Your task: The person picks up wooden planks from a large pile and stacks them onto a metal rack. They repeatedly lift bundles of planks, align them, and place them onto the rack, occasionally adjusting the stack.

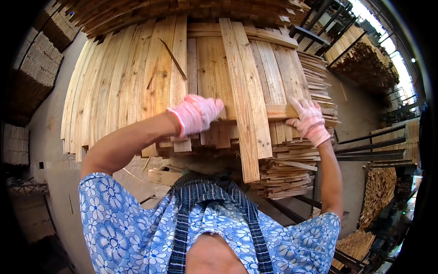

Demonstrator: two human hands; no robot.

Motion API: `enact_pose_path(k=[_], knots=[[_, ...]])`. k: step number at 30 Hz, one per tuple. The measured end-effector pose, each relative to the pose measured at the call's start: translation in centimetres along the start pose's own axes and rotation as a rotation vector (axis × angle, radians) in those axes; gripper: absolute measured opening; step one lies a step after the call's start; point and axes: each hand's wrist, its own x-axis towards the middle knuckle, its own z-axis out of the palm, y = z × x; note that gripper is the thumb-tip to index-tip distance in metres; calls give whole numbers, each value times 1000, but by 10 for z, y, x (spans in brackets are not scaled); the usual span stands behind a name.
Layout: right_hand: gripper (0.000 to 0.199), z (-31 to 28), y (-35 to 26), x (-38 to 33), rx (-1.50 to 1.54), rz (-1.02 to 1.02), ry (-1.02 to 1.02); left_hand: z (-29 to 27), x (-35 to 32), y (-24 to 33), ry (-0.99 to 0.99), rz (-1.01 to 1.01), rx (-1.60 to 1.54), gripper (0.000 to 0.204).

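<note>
My left hand, in a pink and white work glove and slightly blurred, is closed at the left end of a crosswise wooden strip. My right hand, gloved alike, grips that strip's right end with its fingers over the top and thumb at the near side. Two long boards lie side by side over the strip's middle and jut toward me past the stack edge. Under them spreads a layer of planks. Across its far side runs another crosswise strip.
A dark thin sliver of wood rests on the planks at left. Bundled thin slats are piled below at right. More timber stacks stand left and far right. Dark metal bars reach in from the right.
</note>
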Motion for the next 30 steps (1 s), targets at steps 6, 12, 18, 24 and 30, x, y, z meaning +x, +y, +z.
enact_pose_path(k=[6, 12, 18, 24, 30], knots=[[78, 5, -30, 27, 22, 98, -161, 27, -8, -28, 21, -159, 105, 55], [66, -45, -39, 93, 518, 167, -213, 0, -16, -31, 235, -118, -181, 71], [61, 20, -123, 183, 732, 396, -15, 9, -27, -107, 579, -384, -29, 66], [54, 3, -90, 208, 1116, 234, 34, 42, -49, -129, 536, -522, -102, 62], [43, 45, -25, 225, 109, 16, 104, -28, -9, -71, 672, -252, -265, 47]])
